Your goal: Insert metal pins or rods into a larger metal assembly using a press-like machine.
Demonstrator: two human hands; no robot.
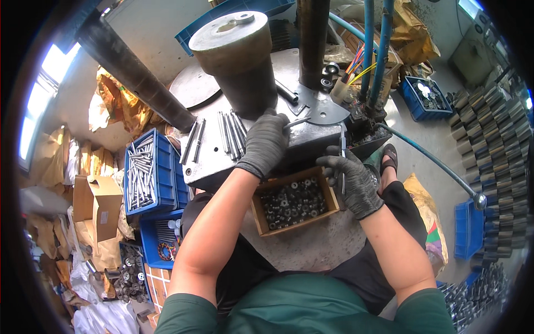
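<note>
Both hands wear dark grey gloves. My left hand (pixel 264 142) is closed over the metal plate (pixel 214 161), at the foot of a thick steel cylinder (pixel 236 61). From its fingers a short slim metal shaft (pixel 298 122) points right, toward a flat semicircular steel piece (pixel 328 111). Just right of the plate's front edge, my right hand (pixel 356 183) grips a long, slim metal piece (pixel 343 156) held nearly upright; its exact kind is unclear. Several loose metal shafts (pixel 231 133) lie on the plate left of my left hand.
Below the plate stands a wooden box (pixel 295 227) of small metal parts. At left, a blue crate (pixel 167 183) holds many shafts. Steel columns (pixel 314 44) rise from the machine. Blue hoses (pixel 381 61) run at right, near stacked metal cylinders (pixel 492 145).
</note>
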